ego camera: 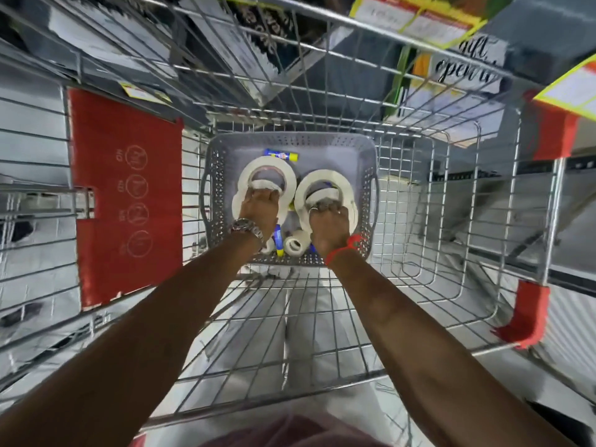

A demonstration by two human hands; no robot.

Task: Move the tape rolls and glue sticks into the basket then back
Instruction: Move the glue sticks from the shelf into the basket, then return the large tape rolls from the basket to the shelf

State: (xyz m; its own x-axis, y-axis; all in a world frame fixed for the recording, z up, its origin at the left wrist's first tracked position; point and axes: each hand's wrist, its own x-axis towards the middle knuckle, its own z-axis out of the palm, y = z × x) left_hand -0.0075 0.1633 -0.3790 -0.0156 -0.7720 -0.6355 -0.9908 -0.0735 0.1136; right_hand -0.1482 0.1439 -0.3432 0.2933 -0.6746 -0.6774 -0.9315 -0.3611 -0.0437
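Item: grey perforated plastic basket (366,150), sitting on the floor of a wire shopping trolley (451,221). I am watching both hands working inside it. The left hand (259,209) is closing its fingers through the core of a stack of wide white tape rolls (269,162); how many rolls it is gripping I cannot tell. The right hand (329,222) is hooking a second white tape stack (329,179) the same way, fingers curled over the near rim. Each stack is lying flat, hole upward, just beyond its own hand's knuckles. Between the wrists a small white tape roll (294,246) is resting on its side beside a blue-and-yellow glue stick (278,240); another glue stick (280,154) is lying crosswise beyond the left-hand stack. I judge both stacks will be lifting straight up toward me.
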